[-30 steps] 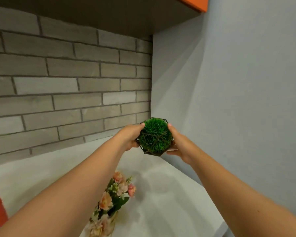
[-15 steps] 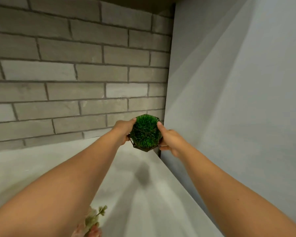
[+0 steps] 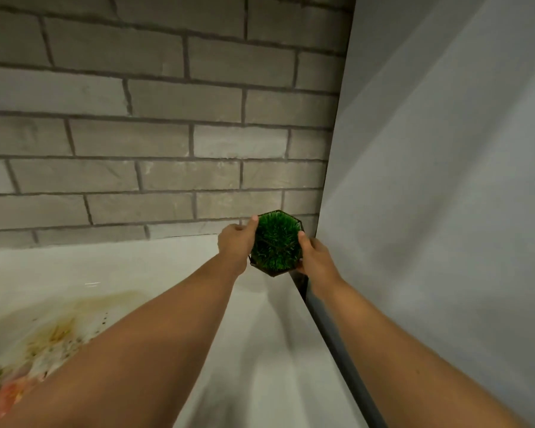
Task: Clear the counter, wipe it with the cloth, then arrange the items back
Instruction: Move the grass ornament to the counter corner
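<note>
While both arms stretch out to the far right corner of the bench point(image 3: 167, 264), the potted grass point(image 3: 275, 242) sits cradled between the two hands, right where the brick wall point(image 3: 155, 143) meets the grey side wall point(image 3: 445, 180). The left hand point(image 3: 237, 242) wraps the pot's left flank, the right hand point(image 3: 314, 257) takes the other side, and the fingers point(image 3: 253, 222) are curled snug against the dark hexagonal rim, thumbs up top. Whether the base is touching the surface or hanging just above it, I cannot tell from here. Look down left: a yellow-brown stain point(image 3: 62, 329) with dark specks is spread across the bench, and a blurred bunch of flowers point(image 3: 0, 390) peeks in at the bottom edge, just beside the mess. So by my reading this is the clearing step, with the wipe not yet done. No cloth in sight. The next move calls for a steady, level two-handed carry or set-down, keeping the pot upright and off both walls in that tight corner, then getting the flowers away from the stain
</note>
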{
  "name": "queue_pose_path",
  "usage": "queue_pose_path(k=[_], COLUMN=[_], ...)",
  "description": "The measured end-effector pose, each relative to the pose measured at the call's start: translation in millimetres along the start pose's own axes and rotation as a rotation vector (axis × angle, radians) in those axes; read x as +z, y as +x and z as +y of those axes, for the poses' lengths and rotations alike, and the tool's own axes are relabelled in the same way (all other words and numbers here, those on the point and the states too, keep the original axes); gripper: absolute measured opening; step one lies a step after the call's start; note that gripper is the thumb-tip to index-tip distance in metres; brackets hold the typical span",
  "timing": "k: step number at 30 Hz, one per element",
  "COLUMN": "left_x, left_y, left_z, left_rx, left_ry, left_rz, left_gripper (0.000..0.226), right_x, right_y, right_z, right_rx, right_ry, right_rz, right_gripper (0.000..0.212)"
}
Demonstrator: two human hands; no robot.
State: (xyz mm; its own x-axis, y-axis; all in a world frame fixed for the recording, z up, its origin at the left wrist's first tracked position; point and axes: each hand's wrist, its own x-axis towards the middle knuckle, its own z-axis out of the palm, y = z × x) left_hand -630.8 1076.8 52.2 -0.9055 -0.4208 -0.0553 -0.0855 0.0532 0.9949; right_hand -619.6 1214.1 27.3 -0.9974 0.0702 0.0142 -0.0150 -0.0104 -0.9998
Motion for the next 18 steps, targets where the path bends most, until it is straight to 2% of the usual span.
queue_pose_path(k=[6, 10, 13, 18], left_x=[20, 32, 37, 41], left_y=[15, 24, 31, 33], left_z=[-31, -53, -64, -70], left_rx=[0.001, -0.152, -0.23, -0.258], left_ry=[-0.009, -0.148, -0.224, -0.26], left_rz=[-0.003, -0.033, -0.083, -0.152], left_gripper=[0.044, 0.028, 0.031, 0.036], right_x=[6, 9, 12, 10], right_y=[32, 39, 49, 60], right_z=[45, 71, 83, 88], right_rx=[0.026, 0.08, 0.098, 0.109], right_ry=[-0.006, -0.032, -0.06, -0.069], right_rz=[0.036, 0.107, 0.14, 0.147], right_gripper=[0.041, 0.047, 0.048, 0.046])
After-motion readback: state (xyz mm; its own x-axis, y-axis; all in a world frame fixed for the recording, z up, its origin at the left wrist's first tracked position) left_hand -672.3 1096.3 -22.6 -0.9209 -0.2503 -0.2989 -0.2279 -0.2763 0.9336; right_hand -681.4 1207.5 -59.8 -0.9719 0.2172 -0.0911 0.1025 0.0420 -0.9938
